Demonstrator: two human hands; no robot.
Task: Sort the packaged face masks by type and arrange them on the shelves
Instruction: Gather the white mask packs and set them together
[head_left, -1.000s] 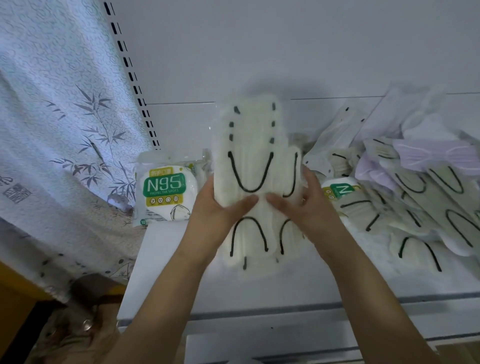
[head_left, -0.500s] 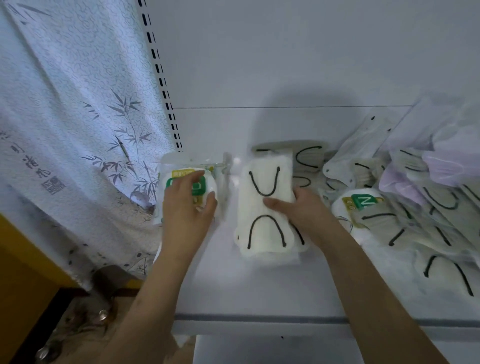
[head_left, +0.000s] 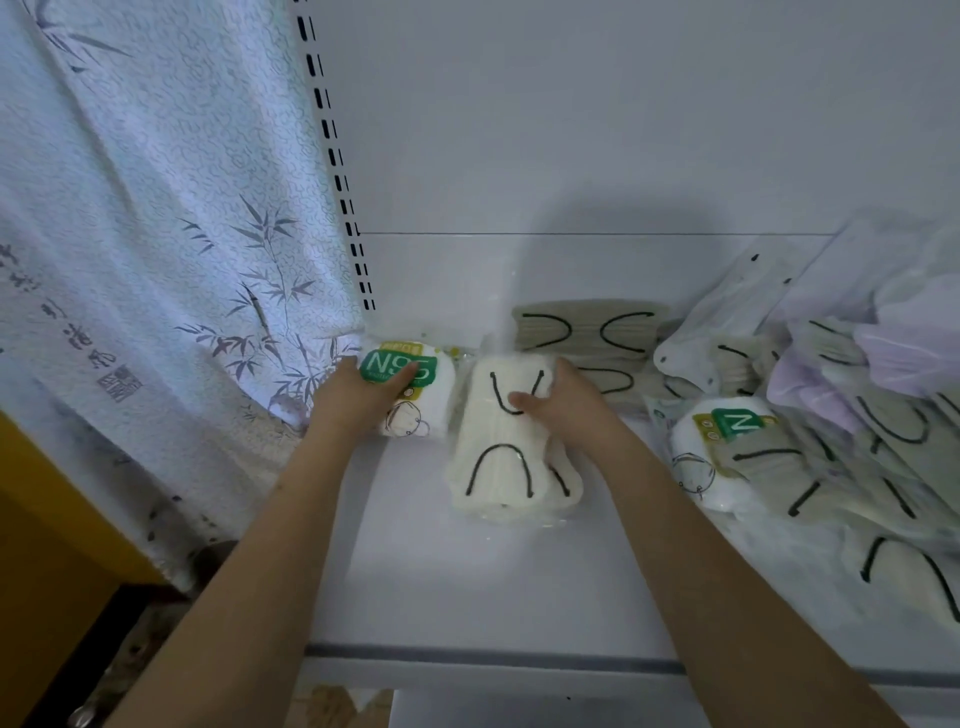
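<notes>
On a white shelf (head_left: 467, 587), the left hand (head_left: 358, 400) clasps a pack labelled "N95" (head_left: 410, 395). Just right, the right hand (head_left: 563, 410) clasps a cream mask pack (head_left: 498, 457). Farther right lies a loose pile of packaged masks (head_left: 831, 415).

Two bare forearms enter from the lower edge of the frame, the left one from the lower left, the right one from the lower right. Neither shows a sleeve, a watch, a bracelet or a glove. The left hand (head_left: 363, 397) and the right hand (head_left: 563, 402), near the middle of the frame, carry no rings; the fingernails look short and unpainted.
</notes>
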